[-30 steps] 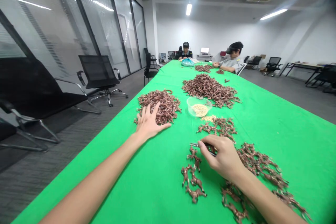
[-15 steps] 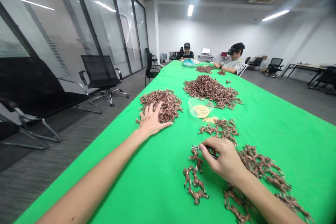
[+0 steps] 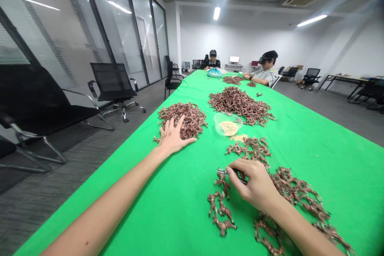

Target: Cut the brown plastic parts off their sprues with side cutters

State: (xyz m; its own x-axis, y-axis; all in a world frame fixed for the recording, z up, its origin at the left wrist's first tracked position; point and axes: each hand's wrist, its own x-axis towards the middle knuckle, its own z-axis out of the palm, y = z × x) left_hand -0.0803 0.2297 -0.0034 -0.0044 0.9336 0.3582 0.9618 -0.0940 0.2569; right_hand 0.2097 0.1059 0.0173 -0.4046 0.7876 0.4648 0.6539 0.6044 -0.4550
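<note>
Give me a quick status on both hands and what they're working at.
Right hand pinching small metal tool above copper-coloured figures. Left hand open, resting at edge of larger pile. Clear bowl of pale grains ahead, untouched.

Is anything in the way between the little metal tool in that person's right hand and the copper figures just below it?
Nothing visible is: the slim metal tool pinched in the right hand points at the copper-coloured figures, its tip right by their top end. Whether they touch, I cannot tell.

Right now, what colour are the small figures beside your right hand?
The figures are a shiny copper-brown; the head view shows them best.
</note>
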